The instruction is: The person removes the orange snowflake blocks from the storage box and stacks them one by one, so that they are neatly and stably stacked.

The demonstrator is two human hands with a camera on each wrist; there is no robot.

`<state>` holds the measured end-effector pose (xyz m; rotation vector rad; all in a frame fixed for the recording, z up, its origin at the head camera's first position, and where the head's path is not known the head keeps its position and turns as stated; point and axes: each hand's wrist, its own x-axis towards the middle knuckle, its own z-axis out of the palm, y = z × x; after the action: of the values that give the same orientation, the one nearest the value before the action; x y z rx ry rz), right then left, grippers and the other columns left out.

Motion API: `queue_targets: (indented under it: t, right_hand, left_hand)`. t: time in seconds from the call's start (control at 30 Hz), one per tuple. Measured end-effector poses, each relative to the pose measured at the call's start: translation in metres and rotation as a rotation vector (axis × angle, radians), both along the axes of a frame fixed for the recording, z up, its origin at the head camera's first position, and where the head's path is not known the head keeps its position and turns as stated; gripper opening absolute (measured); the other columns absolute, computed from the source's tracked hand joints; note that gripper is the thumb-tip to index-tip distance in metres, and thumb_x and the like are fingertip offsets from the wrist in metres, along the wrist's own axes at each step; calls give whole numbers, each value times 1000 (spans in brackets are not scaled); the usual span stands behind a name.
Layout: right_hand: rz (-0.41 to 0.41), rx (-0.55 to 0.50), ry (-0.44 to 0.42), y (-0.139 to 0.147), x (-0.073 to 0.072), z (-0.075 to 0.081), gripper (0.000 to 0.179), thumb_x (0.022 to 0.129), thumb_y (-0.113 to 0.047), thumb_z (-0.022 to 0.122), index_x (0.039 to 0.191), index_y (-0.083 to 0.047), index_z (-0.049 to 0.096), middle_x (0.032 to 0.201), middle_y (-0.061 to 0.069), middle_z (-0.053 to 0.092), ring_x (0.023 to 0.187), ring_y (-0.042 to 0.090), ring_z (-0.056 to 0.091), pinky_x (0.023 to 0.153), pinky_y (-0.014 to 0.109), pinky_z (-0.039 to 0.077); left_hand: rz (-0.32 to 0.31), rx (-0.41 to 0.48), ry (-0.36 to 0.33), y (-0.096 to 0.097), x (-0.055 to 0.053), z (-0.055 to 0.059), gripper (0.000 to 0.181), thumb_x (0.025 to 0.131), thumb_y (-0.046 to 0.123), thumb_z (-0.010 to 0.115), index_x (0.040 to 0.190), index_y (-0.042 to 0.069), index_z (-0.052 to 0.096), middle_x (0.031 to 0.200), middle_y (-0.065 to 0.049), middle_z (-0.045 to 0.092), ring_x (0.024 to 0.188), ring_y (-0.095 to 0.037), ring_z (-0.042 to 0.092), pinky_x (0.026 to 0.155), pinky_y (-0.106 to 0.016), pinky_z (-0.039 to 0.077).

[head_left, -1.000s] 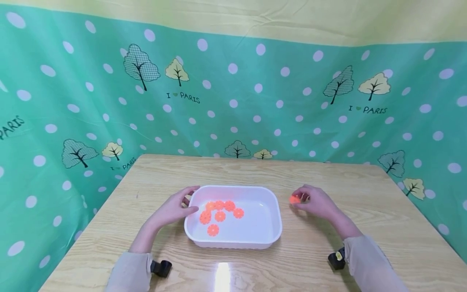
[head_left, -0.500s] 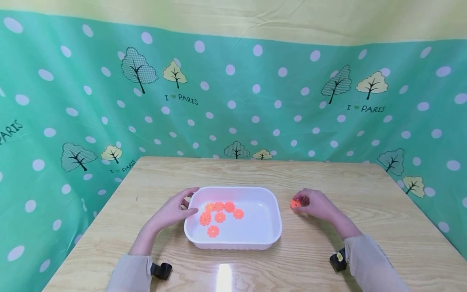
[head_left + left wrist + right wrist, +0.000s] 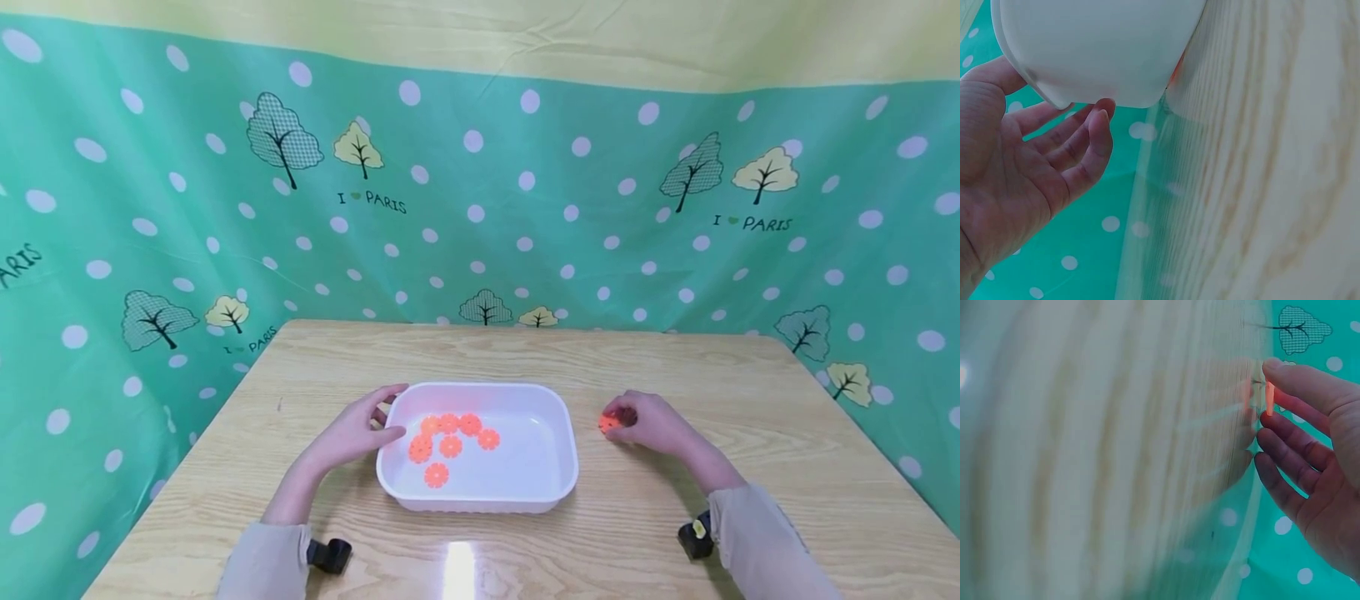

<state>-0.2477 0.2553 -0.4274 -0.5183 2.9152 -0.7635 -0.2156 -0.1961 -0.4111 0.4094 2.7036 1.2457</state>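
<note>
A white plastic basin stands on the table, with several orange notched discs lying in its left half. My left hand holds the basin's left end, thumb over the rim and fingers along the outer wall. In the left wrist view, the left hand curls beneath the rim of the basin. To the right of the basin, my right hand pinches another orange disc low over the table. The right wrist view has this disc edge-on between thumb and fingers of the right hand.
The wooden table reaches back to a green dotted curtain printed with trees. A black wrist camera sits at the left cuff, another black camera at the right cuff. Light glares on the table's near part.
The right hand has shifted slightly toward the near edge and to the right, with the disc between its fingers. The left hand stays at the basin, which keeps its place.
</note>
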Motion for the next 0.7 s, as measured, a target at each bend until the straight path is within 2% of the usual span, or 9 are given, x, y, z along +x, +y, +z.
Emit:
queue_targets:
  t: [0.33,0.53,0.7]
  right_hand:
    - [2,10,11,0,-1,0,29,71,-22,76,96,-11,67,80,-3,56,74,11,51,66,27,44]
    - [10,17,19,1,-1,-1,27,71,-21,76,95,-10,68,81,-3,56,73,11,50,65,27,43]
    - [-18,10,0,-2,1,-1,27,71,-20,76,96,-11,68,81,-3,55,73,12,49,65,27,43]
  left_hand:
    - [-27,13,12,-2,-1,-1,61,82,22,67,136,14,40,121,-9,50,86,-17,51,67,-28,47]
    - [-26,6,18,-2,-2,-4,62,81,25,67,136,16,39,120,-7,50,86,-17,51,68,-28,47]
    - [-16,-4,18,-3,-3,-5,63,81,25,67,137,17,39,119,-5,51,87,-17,51,68,-27,48]
